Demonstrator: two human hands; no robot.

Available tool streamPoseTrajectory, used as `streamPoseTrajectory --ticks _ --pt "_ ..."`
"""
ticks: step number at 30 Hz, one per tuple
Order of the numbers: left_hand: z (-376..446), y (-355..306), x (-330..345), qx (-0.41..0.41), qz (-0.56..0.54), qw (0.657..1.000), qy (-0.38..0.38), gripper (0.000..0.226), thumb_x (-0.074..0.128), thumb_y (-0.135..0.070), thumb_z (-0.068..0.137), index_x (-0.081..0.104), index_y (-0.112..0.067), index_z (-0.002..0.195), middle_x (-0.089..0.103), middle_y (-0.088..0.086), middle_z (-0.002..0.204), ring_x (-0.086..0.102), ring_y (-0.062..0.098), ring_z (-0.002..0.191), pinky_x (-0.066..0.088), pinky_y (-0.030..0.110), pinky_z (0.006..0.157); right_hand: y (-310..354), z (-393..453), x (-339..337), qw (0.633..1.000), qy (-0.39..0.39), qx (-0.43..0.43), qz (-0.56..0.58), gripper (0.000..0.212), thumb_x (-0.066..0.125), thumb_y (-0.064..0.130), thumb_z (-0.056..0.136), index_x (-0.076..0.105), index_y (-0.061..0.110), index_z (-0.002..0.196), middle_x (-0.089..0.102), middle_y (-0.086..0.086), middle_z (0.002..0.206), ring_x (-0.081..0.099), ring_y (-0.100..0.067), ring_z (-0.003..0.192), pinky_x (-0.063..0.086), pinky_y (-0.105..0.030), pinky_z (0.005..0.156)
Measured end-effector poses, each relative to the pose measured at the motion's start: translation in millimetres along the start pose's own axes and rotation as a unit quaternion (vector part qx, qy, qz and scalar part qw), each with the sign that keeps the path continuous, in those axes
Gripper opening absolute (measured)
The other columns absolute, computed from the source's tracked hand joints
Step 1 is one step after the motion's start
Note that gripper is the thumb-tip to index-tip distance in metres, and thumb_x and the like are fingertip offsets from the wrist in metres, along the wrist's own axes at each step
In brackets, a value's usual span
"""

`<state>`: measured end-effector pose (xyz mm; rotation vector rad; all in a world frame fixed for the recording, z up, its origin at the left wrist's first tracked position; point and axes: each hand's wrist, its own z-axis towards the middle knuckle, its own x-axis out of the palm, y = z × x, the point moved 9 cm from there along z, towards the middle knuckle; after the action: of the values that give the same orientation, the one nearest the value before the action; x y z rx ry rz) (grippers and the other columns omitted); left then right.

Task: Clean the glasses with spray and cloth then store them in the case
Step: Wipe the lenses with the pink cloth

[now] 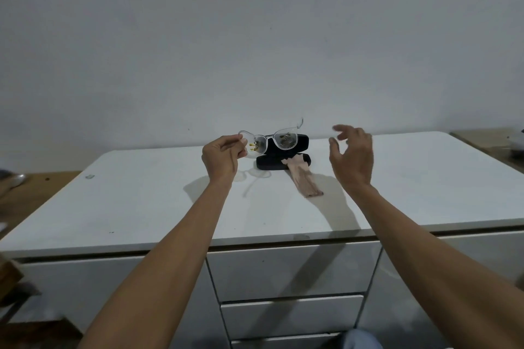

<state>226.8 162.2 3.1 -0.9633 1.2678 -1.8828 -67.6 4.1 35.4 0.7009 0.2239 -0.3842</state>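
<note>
Your left hand (pixel 222 154) pinches the glasses (pixel 269 140) by their left end and holds them up, lenses facing you, above the surface (pixel 141 198). Your right hand (pixel 351 157) hangs beside them with fingers spread and loose, gripping nothing. Both lenses carry dirty specks, some yellow, so cleaning looks barely begun. Just behind and below the glasses the black case (pixel 283 163) lies open on the surface, and the beige cloth (pixel 304 178) drapes from its edge down toward you. No spray bottle shows. Next your free hand likely needs the spray, or else the cloth, just below it.
</note>
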Motion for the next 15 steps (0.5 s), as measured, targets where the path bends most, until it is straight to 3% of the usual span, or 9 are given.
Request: streamPoseTrajectory --ticks 4,8,12,15 --pt "1.6 -6.4 -11.6 0.004 -0.006 1.0 -0.007 0.011 0.08 0.002 0.079 0.077 0.001 0.09 0.075 0.015 0.079 0.069 0.018 0.059 0.063 0.044 0.081 1.4 -13.9 53.5 0.971 0.225 0.078 0.018 0.01 0.068 0.022 0.092 0.074 0.027 0.097 0.071 0.003 0.08 0.068 -0.022 0.085 0.052 -0.035 0.077" --pt "4.0 -12.7 -23.6 0.008 -0.013 1.0 -0.013 0.01 0.08 0.003 0.079 0.077 -0.004 0.085 0.074 0.014 0.076 0.069 0.02 0.061 0.063 0.04 0.077 -3.1 -38.1 86.5 0.909 0.404 0.081 -0.068 0.027 0.064 0.012 0.088 0.08 0.027 0.104 0.077 -0.001 0.108 0.069 -0.022 0.105 0.054 -0.035 0.09" --pt "8.2 -15.2 -33.5 0.012 -0.02 1.0 -0.015 0.01 0.081 0.002 0.078 0.077 -0.002 0.087 0.075 0.01 0.073 0.07 0.021 0.065 0.063 0.037 0.073 2.1 -49.3 96.7 0.864 0.483 0.04 -0.136 0.032 0.059 0.015 0.092 0.08 0.029 0.111 0.073 -0.003 0.121 0.061 -0.021 0.103 0.046 -0.026 0.086" --pt "8.4 -16.3 -38.0 0.012 -0.024 0.999 -0.021 0.013 0.08 0.003 0.079 0.077 0.002 0.091 0.075 0.014 0.077 0.07 0.022 0.067 0.063 0.035 0.071 5.4 -52.9 97.5 0.827 0.538 0.025 -0.161 0.032 0.066 0.015 0.09 0.077 0.027 0.118 0.065 -0.003 0.11 0.059 -0.019 0.1 0.041 -0.02 0.081"
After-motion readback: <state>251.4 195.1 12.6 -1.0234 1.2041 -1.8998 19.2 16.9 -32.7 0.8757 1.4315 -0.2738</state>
